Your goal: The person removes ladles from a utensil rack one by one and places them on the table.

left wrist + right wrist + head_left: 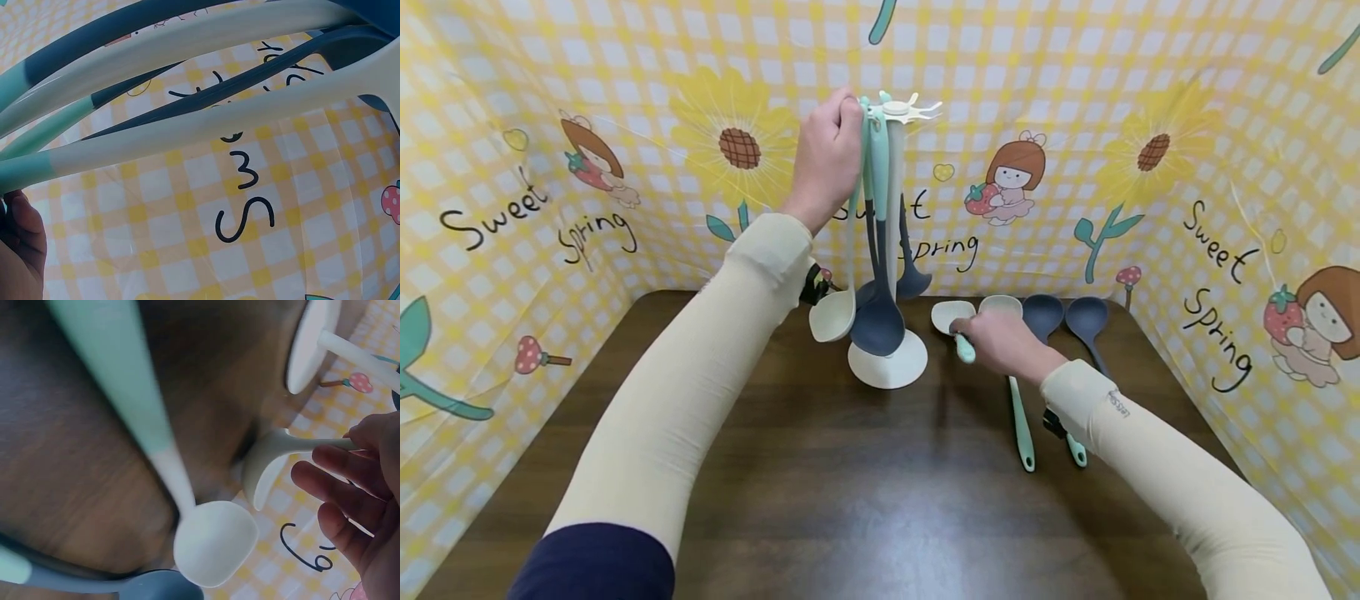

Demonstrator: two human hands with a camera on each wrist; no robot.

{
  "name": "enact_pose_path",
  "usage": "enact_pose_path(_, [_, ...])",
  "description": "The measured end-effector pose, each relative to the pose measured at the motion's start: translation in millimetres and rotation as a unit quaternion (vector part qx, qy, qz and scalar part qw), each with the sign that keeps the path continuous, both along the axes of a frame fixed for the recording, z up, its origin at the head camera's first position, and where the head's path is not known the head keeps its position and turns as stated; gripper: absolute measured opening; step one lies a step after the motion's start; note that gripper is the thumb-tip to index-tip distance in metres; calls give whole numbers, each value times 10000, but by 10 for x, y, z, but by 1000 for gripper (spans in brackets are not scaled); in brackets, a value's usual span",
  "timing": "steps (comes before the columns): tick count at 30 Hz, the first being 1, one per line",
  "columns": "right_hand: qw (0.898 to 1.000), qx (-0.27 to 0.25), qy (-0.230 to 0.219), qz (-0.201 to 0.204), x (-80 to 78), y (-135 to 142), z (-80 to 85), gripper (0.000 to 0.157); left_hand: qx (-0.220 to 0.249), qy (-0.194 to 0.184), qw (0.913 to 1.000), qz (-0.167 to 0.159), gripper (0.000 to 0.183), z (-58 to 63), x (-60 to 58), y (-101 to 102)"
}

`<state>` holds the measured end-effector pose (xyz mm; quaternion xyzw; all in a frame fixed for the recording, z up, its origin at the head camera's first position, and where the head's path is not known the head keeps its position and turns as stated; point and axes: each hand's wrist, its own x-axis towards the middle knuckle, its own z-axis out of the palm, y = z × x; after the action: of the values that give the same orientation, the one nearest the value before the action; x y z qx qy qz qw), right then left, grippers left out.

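My left hand [831, 150] grips the top of a white ladle's [832, 317] mint handle beside the hooks of a white utensil stand [887, 367]. In the left wrist view only part of that hand [24, 237] shows, at the handle [25, 172]. Several dark blue utensils hang around the stand's pole, a ladle [877, 325] in front among them. To the right of the stand, my right hand [1000, 342] pinches another white ladle [953, 315] with a mint handle. In the right wrist view its bowl [262, 472] tilts just above or on the table; contact cannot be told.
Right of the stand on the brown table [850, 500] lie a white spoon-shaped utensil [215, 544] and two dark blue ones [1043, 315], with mint handles toward the front. A yellow checked cloth [700, 208] walls the back and sides.
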<state>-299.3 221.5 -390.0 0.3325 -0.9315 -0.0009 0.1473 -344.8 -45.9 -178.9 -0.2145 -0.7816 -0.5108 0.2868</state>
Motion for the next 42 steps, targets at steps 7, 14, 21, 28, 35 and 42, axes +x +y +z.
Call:
enact_pose_path(7, [9969, 654, -432, -102, 81, 32, -136, 16, -23, -65, 10000, 19, 31, 1, 9, -8])
enact_pose_path(14, [9937, 1058, -348, 141, 119, 68, -239, 15, -92, -102, 9999, 74, 32, 5, 8, -5])
enact_pose_path(21, [9916, 1218, -383, 203, 98, 76, -288, 23, -150, -141, 9997, 122, 33, 4, 13, -16])
enact_pose_path(28, [9924, 1140, -445, 148, 64, 137, -308, 22, -168, -90, 9998, 85, 32, 13, 20, -12])
enact_pose_path(35, [9966, 710, -410, 24, 83, 117, -145, 24, -128, -150, 9998, 33, 33, 15, 27, -1])
enact_pose_path(42, [9935, -1074, 339, -163, 101, -139, 594, 18, -127, -137, 9998, 59, 32, 6, 19, 5])
